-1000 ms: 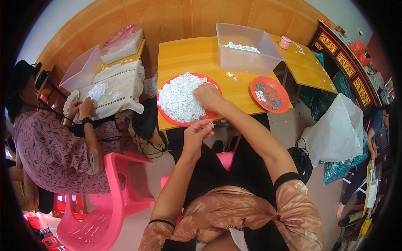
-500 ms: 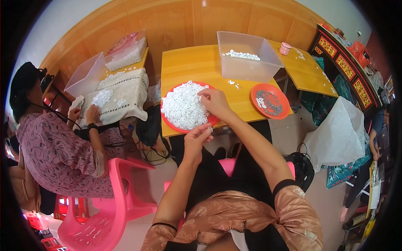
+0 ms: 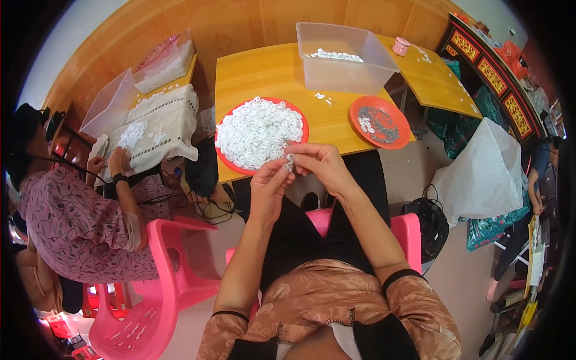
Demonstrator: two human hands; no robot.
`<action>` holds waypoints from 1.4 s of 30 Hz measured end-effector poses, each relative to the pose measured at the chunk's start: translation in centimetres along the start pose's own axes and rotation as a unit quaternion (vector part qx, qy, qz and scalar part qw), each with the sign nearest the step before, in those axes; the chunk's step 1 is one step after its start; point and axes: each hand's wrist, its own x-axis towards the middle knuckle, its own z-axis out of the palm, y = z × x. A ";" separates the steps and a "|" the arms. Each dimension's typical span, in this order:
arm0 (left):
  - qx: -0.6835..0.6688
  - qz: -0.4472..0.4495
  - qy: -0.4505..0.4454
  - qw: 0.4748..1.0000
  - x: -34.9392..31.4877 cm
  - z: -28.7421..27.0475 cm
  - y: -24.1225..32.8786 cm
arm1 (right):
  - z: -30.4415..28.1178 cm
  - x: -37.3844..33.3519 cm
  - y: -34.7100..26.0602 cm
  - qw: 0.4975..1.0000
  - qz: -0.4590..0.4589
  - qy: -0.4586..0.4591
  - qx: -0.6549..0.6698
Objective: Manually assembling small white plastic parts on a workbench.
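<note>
My left hand and my right hand meet just off the near edge of the yellow table, both pinched closed. Between their fingertips are small white plastic pieces; fingers partly cover them, so I cannot tell how they join. Right behind my hands sits a red plate heaped with many loose white ring-shaped pieces. To the right, an orange-red plate bears small grey metal parts and a little cluster of white pieces.
Behind the plates stands a clear plastic bin with white pieces inside. A few bits lie before it. At left a co-worker handles white pieces over a cloth. A pink chair and a white sack flank me.
My right hand has left the heap on the red plate and come to my left hand's fingertips. The view has shifted, so the table sits a little higher and further left.
</note>
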 end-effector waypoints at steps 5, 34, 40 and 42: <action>0.004 -0.011 -0.023 1.000 -0.3 0.0 -0.3 | 0.4 -0.6 -0.3 0.999 0.006 -0.007 0.045; 0.173 0.089 0.055 0.979 -0.3 0.8 0.0 | 0.2 -1.0 0.8 0.999 -0.017 0.038 -0.003; 0.208 0.112 0.054 0.970 -0.5 1.2 -0.1 | 0.9 -1.2 0.9 0.977 -0.123 0.072 -0.161; 0.185 0.112 0.063 0.974 -0.4 1.4 0.1 | 0.7 -0.9 1.4 0.986 -0.108 0.066 -0.106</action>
